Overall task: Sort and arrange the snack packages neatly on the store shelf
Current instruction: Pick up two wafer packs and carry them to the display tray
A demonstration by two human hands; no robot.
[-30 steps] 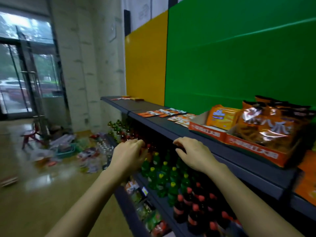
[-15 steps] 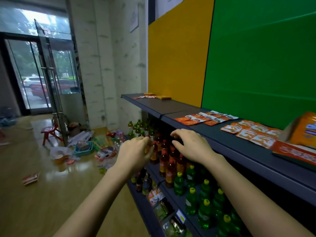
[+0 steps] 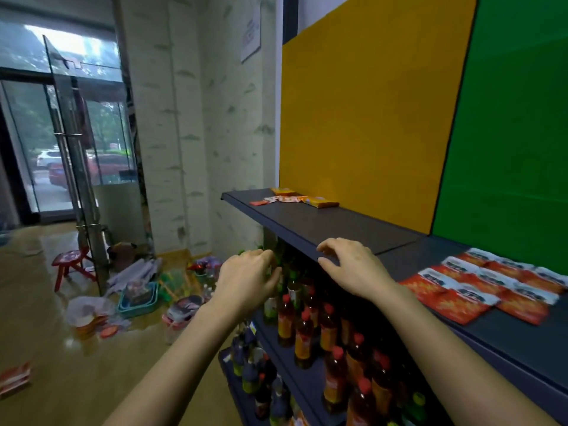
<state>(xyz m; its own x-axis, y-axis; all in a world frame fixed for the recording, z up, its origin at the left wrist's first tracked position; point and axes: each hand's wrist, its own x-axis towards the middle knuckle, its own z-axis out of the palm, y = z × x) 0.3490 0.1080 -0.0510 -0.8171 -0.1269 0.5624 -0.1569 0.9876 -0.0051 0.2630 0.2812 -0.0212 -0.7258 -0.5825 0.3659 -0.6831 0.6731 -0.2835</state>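
Behind everything stand two wall panels, a yellow panel [image 3: 362, 118] on the left and a green panel [image 3: 510, 118] on the right. Below them runs the dark top shelf [image 3: 322, 222] of the store rack, stretching away to its far left end. Under it, a lower shelf [image 3: 304, 382] carries rows of bottles [image 3: 302, 336] with red caps and orange labels, with green-capped ones further back.

Both bare forearms reach forward from the bottom of the view. The right hand [image 3: 353, 269] hangs at the front edge of the top shelf, its fingers loosely bent and holding nothing; whether the thumb touches the lip cannot be told. The left hand [image 3: 249, 278] is just beside it, in front of the bottle tops, fingers loosely curled with nothing visibly in its grasp.

The red snack packets [image 3: 479, 284] lie flat in overlapping rows on the top shelf to the right of the right hand. Well apart from them, at the shelf's far end against the yellow panel, lie a few small packets [image 3: 284, 199] and a yellow packet [image 3: 321, 202].

On the floor to the left stands a red stool [image 3: 69, 262].
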